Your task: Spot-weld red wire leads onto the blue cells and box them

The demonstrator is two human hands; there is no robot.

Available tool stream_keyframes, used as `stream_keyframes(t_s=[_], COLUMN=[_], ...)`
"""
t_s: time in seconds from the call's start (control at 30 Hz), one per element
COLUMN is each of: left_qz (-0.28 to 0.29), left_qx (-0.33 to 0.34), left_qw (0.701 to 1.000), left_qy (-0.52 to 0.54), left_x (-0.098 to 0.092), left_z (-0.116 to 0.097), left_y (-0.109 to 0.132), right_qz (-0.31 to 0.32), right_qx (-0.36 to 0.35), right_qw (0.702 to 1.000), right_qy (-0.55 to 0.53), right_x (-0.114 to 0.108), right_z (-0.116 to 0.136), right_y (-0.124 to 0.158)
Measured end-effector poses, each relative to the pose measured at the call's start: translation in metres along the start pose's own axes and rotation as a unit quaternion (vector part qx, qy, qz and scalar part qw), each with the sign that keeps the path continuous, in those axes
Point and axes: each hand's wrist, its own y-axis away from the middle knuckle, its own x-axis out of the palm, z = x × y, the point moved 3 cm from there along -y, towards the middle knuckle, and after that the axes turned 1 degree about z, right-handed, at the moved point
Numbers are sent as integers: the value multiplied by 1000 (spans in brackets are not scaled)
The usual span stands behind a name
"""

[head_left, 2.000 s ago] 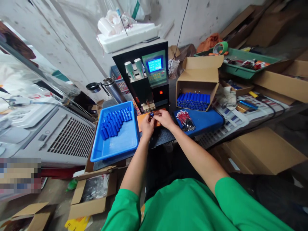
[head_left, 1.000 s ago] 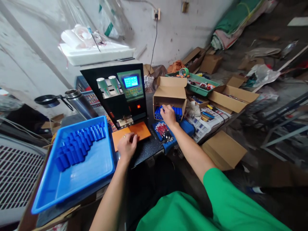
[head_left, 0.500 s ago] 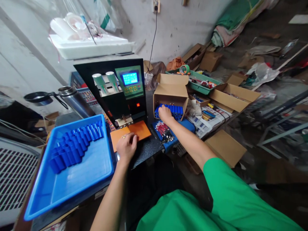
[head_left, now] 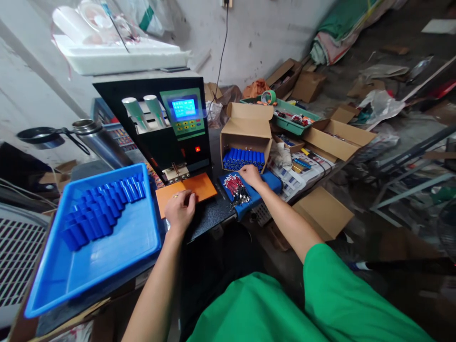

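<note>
My left hand point(head_left: 180, 210) rests with curled fingers on the near edge of an orange mat point(head_left: 203, 185), in front of a black spot welder point(head_left: 167, 137). My right hand point(head_left: 251, 175) is closed, knuckles up, just in front of an open cardboard box point(head_left: 245, 127). A row of blue cells point(head_left: 244, 159) lies in that box. The hand hovers over a blue pad point(head_left: 272, 180), beside a bundle of red-tipped wires point(head_left: 237, 188). What either hand holds is hidden. To the left, a blue tray point(head_left: 89, 280) carries several more blue cells point(head_left: 103, 209).
A steel flask point(head_left: 96, 140) stands behind the tray. A green tray of tools point(head_left: 285, 111) and more open cartons point(head_left: 338, 137) crowd the table's right end. A cardboard box point(head_left: 322, 211) sits on the floor below, with scrap and bags beyond.
Both hands left the welder tip. My right hand reached into the cardboard box of cells, then drew back to the blue pad. My left hand stayed on the orange mat. My view swung right.
</note>
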Motion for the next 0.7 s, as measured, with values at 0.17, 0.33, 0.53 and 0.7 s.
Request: stream_keyframes(t_s=[0.17, 0.33, 0.53, 0.7], left_qz=[-2, 3, -2, 1], left_qx=[-2, -10, -17, -13], left_qw=[1000, 1000, 999, 999], left_qy=[-8, -25, -46, -45], left_x=[1, 1, 3, 4], left_z=[0, 0, 1, 3], left_y=[-2, -3, -4, -4], right_qz=[36, 54, 70, 56], right_qx=[65, 74, 116, 135], right_qw=[996, 995, 990, 983], right_qy=[-45, -29, -33, -109], right_x=[15, 22, 30, 30], right_z=[-20, -25, -30, -36], right_y=[4, 2, -2, -7])
